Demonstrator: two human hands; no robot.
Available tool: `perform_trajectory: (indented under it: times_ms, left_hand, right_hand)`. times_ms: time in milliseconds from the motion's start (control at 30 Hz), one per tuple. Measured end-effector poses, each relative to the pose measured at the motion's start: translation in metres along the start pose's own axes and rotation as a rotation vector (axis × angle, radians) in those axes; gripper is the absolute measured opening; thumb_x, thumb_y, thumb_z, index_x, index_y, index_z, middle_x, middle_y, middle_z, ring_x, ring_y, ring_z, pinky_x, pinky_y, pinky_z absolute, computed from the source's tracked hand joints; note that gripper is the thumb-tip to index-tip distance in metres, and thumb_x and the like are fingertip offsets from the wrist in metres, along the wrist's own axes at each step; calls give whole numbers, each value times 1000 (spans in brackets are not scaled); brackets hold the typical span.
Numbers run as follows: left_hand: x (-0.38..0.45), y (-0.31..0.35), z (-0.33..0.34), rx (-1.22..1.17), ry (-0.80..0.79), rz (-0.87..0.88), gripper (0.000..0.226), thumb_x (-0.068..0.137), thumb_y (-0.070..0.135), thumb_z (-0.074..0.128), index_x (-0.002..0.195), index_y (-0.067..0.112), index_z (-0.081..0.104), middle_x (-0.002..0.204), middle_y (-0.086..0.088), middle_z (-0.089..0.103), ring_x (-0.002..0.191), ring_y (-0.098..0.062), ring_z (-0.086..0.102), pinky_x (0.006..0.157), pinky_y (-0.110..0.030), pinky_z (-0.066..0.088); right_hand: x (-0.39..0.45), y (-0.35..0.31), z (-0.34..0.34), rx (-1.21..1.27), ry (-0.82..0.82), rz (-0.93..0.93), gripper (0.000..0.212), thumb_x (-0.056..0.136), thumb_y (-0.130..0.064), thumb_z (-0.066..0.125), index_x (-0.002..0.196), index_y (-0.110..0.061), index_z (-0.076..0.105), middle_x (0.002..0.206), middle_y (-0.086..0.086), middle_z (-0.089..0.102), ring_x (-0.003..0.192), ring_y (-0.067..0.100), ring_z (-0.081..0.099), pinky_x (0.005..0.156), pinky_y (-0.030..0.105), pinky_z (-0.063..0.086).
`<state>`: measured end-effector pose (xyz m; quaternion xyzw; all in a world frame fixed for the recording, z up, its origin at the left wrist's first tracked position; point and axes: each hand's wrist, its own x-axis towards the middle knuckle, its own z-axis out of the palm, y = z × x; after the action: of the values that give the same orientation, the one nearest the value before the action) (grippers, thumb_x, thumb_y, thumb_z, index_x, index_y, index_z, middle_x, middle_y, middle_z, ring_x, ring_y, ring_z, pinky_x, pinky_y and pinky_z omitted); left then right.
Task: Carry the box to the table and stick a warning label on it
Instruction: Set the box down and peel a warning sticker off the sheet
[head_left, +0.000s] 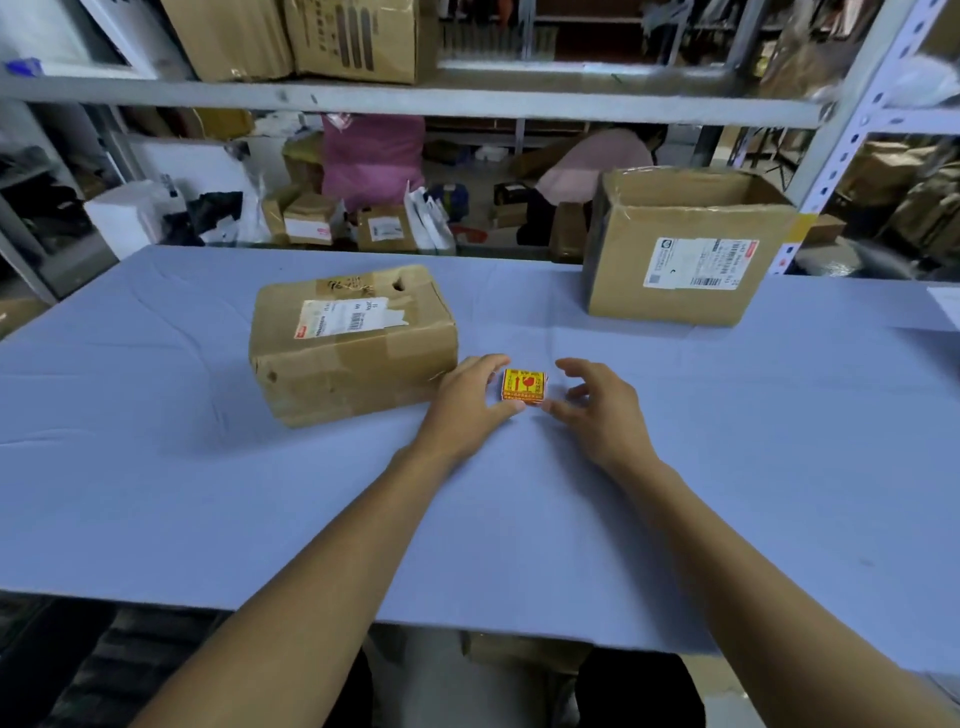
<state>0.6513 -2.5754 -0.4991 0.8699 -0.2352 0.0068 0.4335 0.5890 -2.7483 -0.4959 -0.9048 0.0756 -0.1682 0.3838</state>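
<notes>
A dented brown cardboard box (353, 345) with a white shipping label on top lies on the blue table (208, 493), left of centre. Just right of it sits a small stack of yellow-and-red warning labels (523, 385). My left hand (467, 410) grips the stack's left side, index finger at its upper edge and thumb at its lower left corner. My right hand (597, 410) hovers at the stack's right side with fingers spread and loosely curled; its thumb tip reaches the lower right corner, and I cannot tell whether it touches.
A larger cardboard box (685, 249) with a shipping label stands at the table's back right. A metal shelf beam (415, 98) runs overhead. Behind the table are several parcels on the floor and a crouching person (592, 166).
</notes>
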Motion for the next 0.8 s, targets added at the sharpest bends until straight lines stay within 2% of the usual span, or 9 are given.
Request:
perform_trajectory:
  times_ms: [100, 167, 233, 300, 367, 400, 633, 733, 800]
  left_hand:
    - [14, -7, 4, 132, -67, 57, 61, 81, 24, 75, 136, 10, 54, 141, -10, 54, 130, -22, 50, 100, -13, 27]
    - [18, -11, 6, 162, -69, 115, 48, 82, 25, 73, 127, 12, 63, 130, -9, 63, 122, -23, 56, 102, -21, 35]
    - [18, -14, 9, 173, -58, 168, 35, 83, 25, 70, 115, 13, 69, 114, -5, 70, 109, -24, 61, 96, -30, 42]
    - [18, -16, 10, 186, -40, 166, 35, 84, 25, 70, 117, 14, 70, 119, -5, 70, 116, -23, 59, 98, -17, 35]
    - [17, -17, 11, 192, -10, 164, 38, 85, 25, 71, 121, 13, 69, 127, -5, 68, 123, -21, 55, 89, 1, 20]
    - [17, -17, 10, 187, 1, 169, 38, 86, 25, 71, 122, 12, 69, 127, -5, 67, 124, -21, 55, 85, 2, 19]
    - [15, -14, 9, 197, 36, 239, 24, 93, 18, 60, 112, 13, 74, 117, -6, 73, 108, -27, 62, 91, -19, 35]
    - [15, -14, 14, 276, 85, 264, 26, 94, 22, 52, 99, 13, 76, 101, -4, 76, 83, -29, 58, 79, -39, 46]
    - [14, -12, 16, 321, 147, 279, 28, 94, 24, 48, 90, 11, 73, 89, -5, 74, 75, -29, 57, 70, -46, 48]
  right_hand:
    - [10, 6, 4, -57, -53, -63, 45, 80, -24, 77, 122, -14, 65, 117, 9, 66, 99, 24, 63, 85, 29, 46]
    - [12, 9, 6, -97, -58, -116, 41, 78, -25, 78, 117, -16, 69, 112, 9, 68, 97, 27, 62, 80, 28, 42]
    - [14, 12, 9, -141, -48, -141, 39, 78, -28, 79, 114, -17, 71, 109, 8, 69, 94, 28, 61, 77, 27, 39]
    - [15, 15, 11, -164, -45, -158, 34, 79, -30, 77, 111, -19, 72, 107, 7, 70, 93, 29, 59, 77, 29, 40]
    - [16, 16, 12, -171, -51, -167, 31, 80, -33, 76, 109, -21, 73, 106, 5, 70, 92, 29, 58, 77, 31, 41]
    - [16, 17, 12, -170, -51, -169, 31, 80, -34, 76, 108, -22, 73, 105, 4, 70, 91, 29, 58, 77, 31, 41]
    - [15, 14, 11, -147, -30, -183, 23, 83, -31, 73, 105, -25, 74, 102, 2, 70, 89, 25, 58, 75, 27, 39]
    - [14, 12, 11, -87, 26, -194, 17, 85, -21, 71, 101, -22, 76, 90, 2, 65, 80, 20, 59, 72, 30, 45]
    - [12, 10, 11, -85, 73, -213, 16, 87, -18, 68, 100, -18, 77, 82, 5, 65, 73, 22, 58, 67, 32, 46]
